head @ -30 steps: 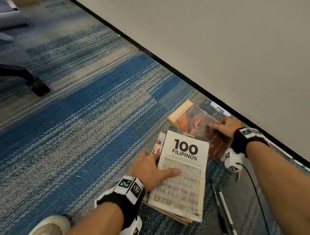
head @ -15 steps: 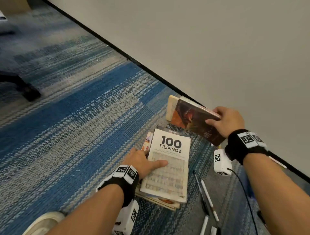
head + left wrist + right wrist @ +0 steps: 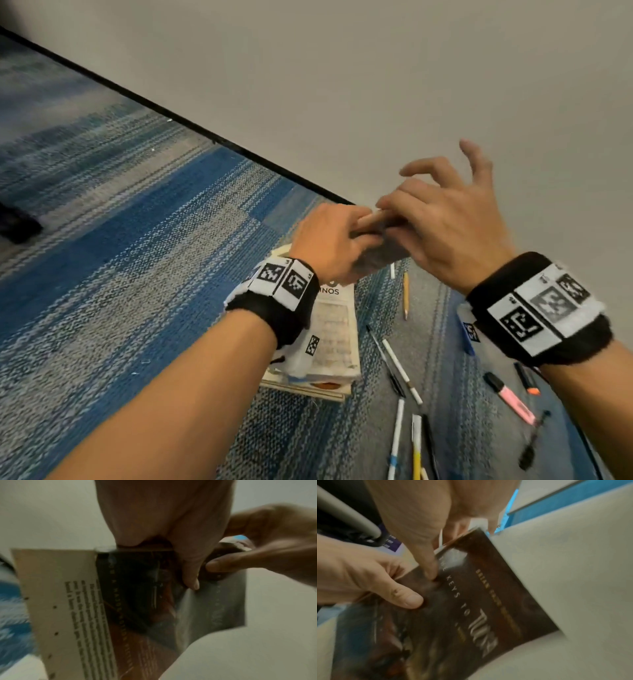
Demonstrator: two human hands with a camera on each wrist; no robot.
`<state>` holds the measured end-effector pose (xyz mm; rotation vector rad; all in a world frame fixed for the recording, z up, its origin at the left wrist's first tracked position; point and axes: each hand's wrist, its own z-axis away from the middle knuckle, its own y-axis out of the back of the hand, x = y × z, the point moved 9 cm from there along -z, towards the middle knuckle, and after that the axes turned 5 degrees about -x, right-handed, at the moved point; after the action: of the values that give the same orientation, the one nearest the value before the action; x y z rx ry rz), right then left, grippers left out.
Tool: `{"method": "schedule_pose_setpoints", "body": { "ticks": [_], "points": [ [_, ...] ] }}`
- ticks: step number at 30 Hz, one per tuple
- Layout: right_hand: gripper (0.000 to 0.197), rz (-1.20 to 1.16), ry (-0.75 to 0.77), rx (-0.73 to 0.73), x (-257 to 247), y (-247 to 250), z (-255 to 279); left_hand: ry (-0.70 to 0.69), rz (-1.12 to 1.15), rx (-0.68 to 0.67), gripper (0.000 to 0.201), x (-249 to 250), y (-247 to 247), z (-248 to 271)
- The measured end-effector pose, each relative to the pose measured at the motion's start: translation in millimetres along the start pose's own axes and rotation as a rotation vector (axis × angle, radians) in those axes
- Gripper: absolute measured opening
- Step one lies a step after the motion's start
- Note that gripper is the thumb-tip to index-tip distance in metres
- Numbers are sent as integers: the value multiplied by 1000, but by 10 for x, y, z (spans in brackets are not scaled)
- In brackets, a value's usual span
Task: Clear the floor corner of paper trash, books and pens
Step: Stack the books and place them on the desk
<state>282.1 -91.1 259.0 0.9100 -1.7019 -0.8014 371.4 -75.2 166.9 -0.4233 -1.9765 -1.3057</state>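
A dark paperback book [image 3: 380,253] is held up in the air between both hands, above the carpet. My left hand [image 3: 332,240] grips its left side, with the thumb on the cover [image 3: 137,588]. From the right, my right hand [image 3: 442,219] pinches the top edge, its thumb pressing the cover [image 3: 479,601], while two fingers stick up free. Below my left wrist a stack of books [image 3: 334,329] lies on the floor, a white "100 Filipinos" book on top. Several pens [image 3: 399,363], a pencil [image 3: 405,291] and a pink highlighter [image 3: 510,399] lie scattered to its right.
A grey wall [image 3: 376,85] with a black baseboard runs diagonally behind the hands. Blue and grey striped carpet [image 3: 137,257] stretches to the left. An orange highlighter [image 3: 527,378] and a black marker [image 3: 532,442] lie near the wall at the lower right.
My right hand has lifted the dark paperback off the floor. My left hand has left the "100 Filipinos" stack and taken hold of the paperback too. The view has tilted toward the wall.
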Motion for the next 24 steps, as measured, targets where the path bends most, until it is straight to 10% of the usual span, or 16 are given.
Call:
{"method": "schedule_pose_setpoints", "body": {
  "ticks": [5,9,12,19,24],
  "points": [
    [109,-626,-536,159,490,-169,394,138,812,303,18,-463,200,331],
    [85,-1610,-666,-109,52,-893,579,148,1035,232,21,-426,226,499],
    [50,-1567,-619,3,-220,-1064,630,176,994,192,21,-509,84,584],
    [57,-1390,-625,-270,-686,-1815,1025,386,1026,102,36,-1038,-636,1086],
    [39,-1388,-617,-189,-652,-1717,997,392,892,224,43,-1077,-528,1045]
  ]
}}
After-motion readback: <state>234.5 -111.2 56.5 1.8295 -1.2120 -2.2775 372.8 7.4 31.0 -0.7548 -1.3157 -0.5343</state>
